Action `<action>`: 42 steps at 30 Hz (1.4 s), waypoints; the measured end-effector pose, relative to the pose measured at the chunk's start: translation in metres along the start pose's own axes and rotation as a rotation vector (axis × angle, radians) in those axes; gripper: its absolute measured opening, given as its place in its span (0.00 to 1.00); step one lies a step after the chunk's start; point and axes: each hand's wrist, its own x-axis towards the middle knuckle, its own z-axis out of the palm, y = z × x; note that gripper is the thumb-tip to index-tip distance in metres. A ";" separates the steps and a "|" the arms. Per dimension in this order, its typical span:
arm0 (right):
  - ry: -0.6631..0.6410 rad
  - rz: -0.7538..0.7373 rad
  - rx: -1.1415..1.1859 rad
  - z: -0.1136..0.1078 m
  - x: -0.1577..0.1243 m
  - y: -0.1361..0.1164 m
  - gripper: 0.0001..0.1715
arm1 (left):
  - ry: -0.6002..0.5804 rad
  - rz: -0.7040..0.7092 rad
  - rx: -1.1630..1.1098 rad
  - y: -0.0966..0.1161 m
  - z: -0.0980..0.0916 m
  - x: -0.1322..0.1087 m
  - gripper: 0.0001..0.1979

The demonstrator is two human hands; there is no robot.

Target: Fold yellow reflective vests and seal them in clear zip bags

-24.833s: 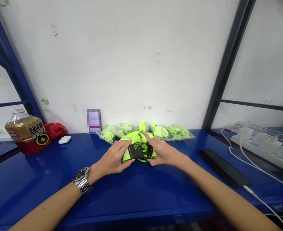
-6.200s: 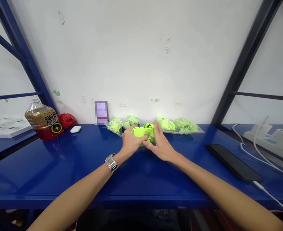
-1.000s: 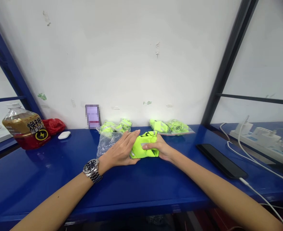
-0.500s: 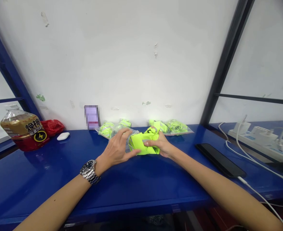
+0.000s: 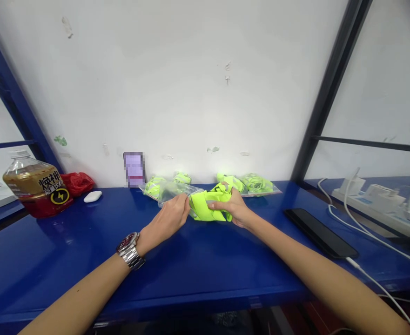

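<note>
A folded bundle of neon yellow-green straps [image 5: 206, 206] is in my right hand [image 5: 238, 208], thumb across its front and fingers behind. My left hand [image 5: 172, 213], with a metal watch on the wrist, is closed at the bundle's left end, pinching the edge of a clear plastic bag [image 5: 171, 190]. That bag spreads out behind my left hand. Along the wall lie bagged neon bundles, one group at the left [image 5: 153, 186] and another at the right [image 5: 257, 183].
On the blue table [image 5: 205, 270] stand a large drink bottle [image 5: 37, 186] and a red plastic bag [image 5: 77, 183] at the left, with a white case [image 5: 93, 196] nearby. A pixelated screen [image 5: 134, 170] leans on the wall. At the right lie a black phone [image 5: 319, 232], cables and a power strip [image 5: 382, 200].
My left hand has closed its spread fingers into a pinch beside the bundle. The clear bag behind it now shows more widely. My right hand keeps its hold.
</note>
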 end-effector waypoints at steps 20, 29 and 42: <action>0.180 0.051 0.086 0.008 0.002 -0.006 0.27 | -0.056 -0.385 -0.143 0.012 0.010 -0.001 0.11; 0.324 0.075 0.118 0.009 0.004 -0.006 0.29 | 0.002 -0.283 -0.297 0.032 0.013 -0.006 0.14; 0.219 -0.145 -0.013 0.007 0.001 0.005 0.31 | 0.239 -0.130 -0.068 0.033 0.015 -0.006 0.13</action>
